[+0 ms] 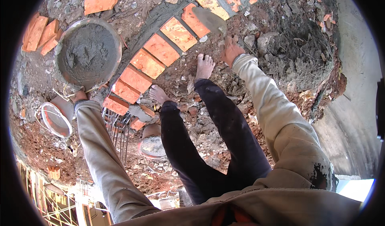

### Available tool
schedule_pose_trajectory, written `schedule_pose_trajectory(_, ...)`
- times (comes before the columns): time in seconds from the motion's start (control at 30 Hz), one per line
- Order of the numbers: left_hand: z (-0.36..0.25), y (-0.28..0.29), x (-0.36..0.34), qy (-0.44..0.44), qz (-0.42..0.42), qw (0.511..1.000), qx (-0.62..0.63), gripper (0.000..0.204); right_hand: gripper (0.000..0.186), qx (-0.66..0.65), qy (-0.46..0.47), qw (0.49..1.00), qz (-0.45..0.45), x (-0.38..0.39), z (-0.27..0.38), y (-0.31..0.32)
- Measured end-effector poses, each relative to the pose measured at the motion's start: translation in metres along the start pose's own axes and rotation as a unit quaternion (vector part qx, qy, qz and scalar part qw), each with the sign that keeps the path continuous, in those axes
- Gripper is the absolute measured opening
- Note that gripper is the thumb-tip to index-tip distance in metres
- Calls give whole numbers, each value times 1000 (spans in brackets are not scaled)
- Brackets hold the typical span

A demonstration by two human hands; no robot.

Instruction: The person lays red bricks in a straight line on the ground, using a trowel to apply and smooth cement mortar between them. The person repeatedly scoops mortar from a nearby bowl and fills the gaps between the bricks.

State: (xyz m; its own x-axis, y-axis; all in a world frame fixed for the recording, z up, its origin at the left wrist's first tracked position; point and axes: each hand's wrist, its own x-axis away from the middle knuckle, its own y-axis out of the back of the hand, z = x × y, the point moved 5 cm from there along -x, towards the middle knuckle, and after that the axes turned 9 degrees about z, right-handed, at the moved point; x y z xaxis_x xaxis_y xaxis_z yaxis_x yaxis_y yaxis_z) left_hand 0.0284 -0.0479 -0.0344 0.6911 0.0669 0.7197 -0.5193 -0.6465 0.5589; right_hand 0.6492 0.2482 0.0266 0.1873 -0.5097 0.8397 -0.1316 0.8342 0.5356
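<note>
Beige sleeve (pixel 276 109) outstretched — right fingers (pixel 229 45) grip trowel (pixel 211 21).

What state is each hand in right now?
Left hand: at the rim of the mortar basin; grip can't be told.
Right hand: closed, holding the trowel.

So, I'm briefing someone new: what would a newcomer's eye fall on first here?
Probably the curved row of orange bricks, sweeping from left of centre up to the top edge. Next, the round basin of grey mortar at upper left, and the trowel in the right hand, just right of top centre.
</note>
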Motion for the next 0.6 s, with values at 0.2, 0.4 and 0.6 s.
schedule_pose_trajectory(0.2,1,6,9,-47,-18,998,35,58,51,99,-74,992,-11,-25,-9,-13)
schedule_pose_trajectory(0.4,-11,-17,18,-156,28,984,85,52,52,94,-109,988,-62,-18,-2,-13)
schedule_pose_trajectory(0.6,-45,-3,-13,-289,51,956,-14,56,43,179,-132,968,-116,5,52,83)
